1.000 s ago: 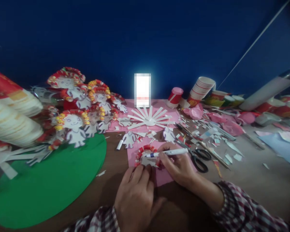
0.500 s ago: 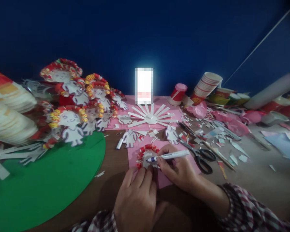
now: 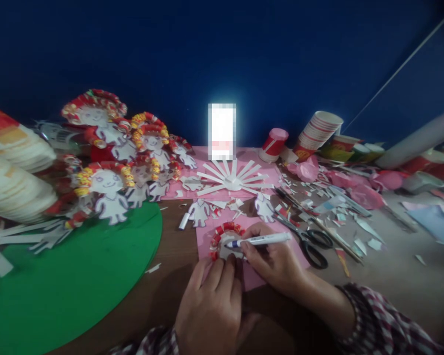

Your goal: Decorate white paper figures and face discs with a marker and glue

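Note:
A white marker (image 3: 262, 239) is pinched in my right hand (image 3: 281, 261), its dark tip at the grey-white face of a paper doll head (image 3: 227, 249). Rolled red paper curls (image 3: 222, 229) ring that head, which lies on pink paper (image 3: 204, 236). My left hand (image 3: 210, 305) rests at the head's lower edge, fingers together and pressing it down. The fingertips cover its lower part. Just beyond lie a marker cap (image 3: 184, 221) and two white paper doll bodies, one on the left (image 3: 199, 213) and one on the right (image 3: 264, 207).
Black-handled scissors (image 3: 313, 241) lie right of my right hand among paper scraps. A green round board (image 3: 96, 286) is at the left, with finished dolls (image 3: 107, 192) behind it. White paper strips fan out (image 3: 232, 183) ahead. Stacked cups (image 3: 318, 130) stand at the back right.
The view has shifted very slightly. The marker tip remains on the doll's face, and both hands keep nearly the same positions.

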Available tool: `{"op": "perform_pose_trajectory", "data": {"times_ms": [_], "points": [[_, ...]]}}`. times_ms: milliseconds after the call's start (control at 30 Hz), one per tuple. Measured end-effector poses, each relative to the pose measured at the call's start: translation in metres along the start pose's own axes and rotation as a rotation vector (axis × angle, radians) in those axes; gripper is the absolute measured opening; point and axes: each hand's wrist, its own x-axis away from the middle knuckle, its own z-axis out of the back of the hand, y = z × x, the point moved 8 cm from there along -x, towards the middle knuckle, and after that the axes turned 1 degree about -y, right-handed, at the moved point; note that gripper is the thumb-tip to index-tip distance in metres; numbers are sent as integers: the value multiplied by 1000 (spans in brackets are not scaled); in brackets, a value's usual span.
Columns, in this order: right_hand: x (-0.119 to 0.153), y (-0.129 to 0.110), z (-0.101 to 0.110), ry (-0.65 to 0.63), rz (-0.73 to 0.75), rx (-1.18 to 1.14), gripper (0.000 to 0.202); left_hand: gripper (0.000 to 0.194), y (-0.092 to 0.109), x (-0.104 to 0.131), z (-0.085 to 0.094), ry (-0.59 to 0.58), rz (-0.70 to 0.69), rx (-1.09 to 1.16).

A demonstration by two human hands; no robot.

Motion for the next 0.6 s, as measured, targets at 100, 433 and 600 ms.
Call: {"op": "perform_pose_trajectory", "data": {"times_ms": [100,433,600], "points": [[-1,-1,0,4,3,12,6,50,1,0,1,2,-5,-14],[-3,-3,1,7,-3,39,10,50,4,-2,3,-17,-34,-31],[-1,0,0,6,-1,34,10,48,3,-2,2,-14,-16,-20]]}}
